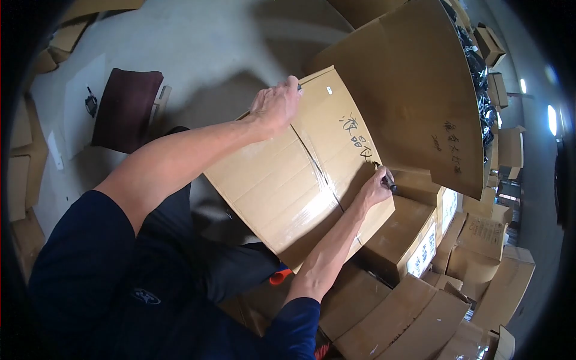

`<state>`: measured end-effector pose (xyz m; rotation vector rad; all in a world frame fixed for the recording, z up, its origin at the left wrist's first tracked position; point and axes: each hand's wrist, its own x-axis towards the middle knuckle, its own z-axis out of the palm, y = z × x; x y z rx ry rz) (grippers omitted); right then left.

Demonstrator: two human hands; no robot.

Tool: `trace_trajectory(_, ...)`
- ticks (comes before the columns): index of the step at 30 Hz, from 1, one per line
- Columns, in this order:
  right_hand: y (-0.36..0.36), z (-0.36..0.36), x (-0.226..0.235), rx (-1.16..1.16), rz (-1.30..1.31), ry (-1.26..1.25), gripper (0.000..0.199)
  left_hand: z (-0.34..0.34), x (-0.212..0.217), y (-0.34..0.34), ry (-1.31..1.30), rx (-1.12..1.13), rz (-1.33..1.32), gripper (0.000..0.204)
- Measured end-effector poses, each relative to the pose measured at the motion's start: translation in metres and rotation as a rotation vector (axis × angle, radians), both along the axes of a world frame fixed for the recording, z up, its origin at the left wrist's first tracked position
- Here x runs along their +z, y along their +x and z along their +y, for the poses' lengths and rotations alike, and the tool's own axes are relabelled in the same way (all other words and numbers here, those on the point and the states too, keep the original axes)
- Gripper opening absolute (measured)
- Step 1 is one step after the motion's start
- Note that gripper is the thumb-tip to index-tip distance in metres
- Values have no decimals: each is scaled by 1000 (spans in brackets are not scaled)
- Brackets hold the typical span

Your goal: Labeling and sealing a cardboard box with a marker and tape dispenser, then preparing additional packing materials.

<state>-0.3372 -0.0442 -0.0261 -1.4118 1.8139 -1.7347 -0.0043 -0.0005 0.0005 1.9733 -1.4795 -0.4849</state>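
Observation:
A tan cardboard box (279,174) lies tilted in front of me, with a dark seam and shiny clear tape across its top face. My right hand (374,189) grips a black marker pen (389,181), its tip on the cardboard at the end of a row of black handwritten characters (354,135). Near the far edge of the box, my left hand (277,109) rests on the top face, its fingers curled closed. A small dark bit shows at those fingertips, too little of it to name.
Beside the box on the right stands a big open carton (408,90) with black plastic-wrapped things along its edge. More cardboard boxes (390,312) crowd the lower right. To the left, a dark maroon seat pad (127,108) and a small black device (90,103) are on the grey floor (198,42).

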Motion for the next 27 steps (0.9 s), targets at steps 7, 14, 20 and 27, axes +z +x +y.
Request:
trace_trajectory(7,5,8,8,51,-19,75,27,-1,0,2,19,-5,27,28)
trace_trajectory(14,16,14,16,1,-25,107,28,-1,-7,2,-16,-4,16,29)
trace_trajectory(20,11,13,12,-89,13,110,25,-1,-6,1,-9,-6,1,29)
trace_trajectory(27,8,11,11,-146,-2,117,24,-2,-5,2,3,-4,20,29)
